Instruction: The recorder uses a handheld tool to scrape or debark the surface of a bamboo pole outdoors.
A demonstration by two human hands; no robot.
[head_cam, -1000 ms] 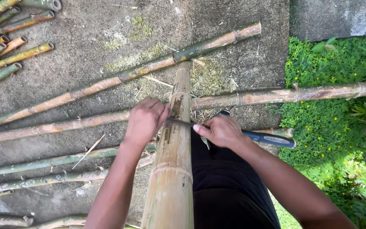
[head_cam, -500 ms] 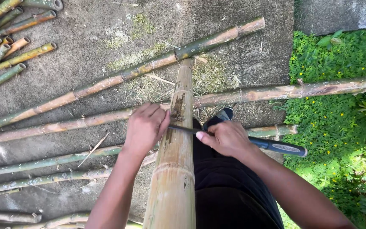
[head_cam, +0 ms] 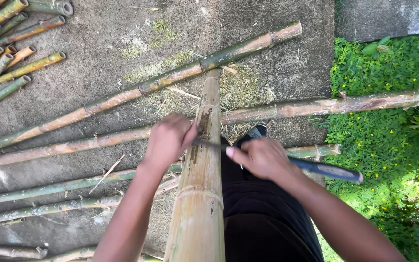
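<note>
My right hand [head_cam: 263, 157] clamped on blue-handled knife [head_cam: 323, 169], blade across bamboo pole [head_cam: 201, 194]. My left hand [head_cam: 168, 140] wrapped on pole, beside blade. Judged: keep left fingers clear of edge, steady pressure. Pole thick, tan, dark-scarred at cut, propped between my legs over concrete [head_cam: 98, 39].

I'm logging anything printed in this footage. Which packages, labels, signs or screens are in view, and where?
None in view: no package, label, sign or screen. Only the bamboo pole under the left hand and right hand, the blue-handled knife, loose bamboo poles, concrete and grass.
</note>
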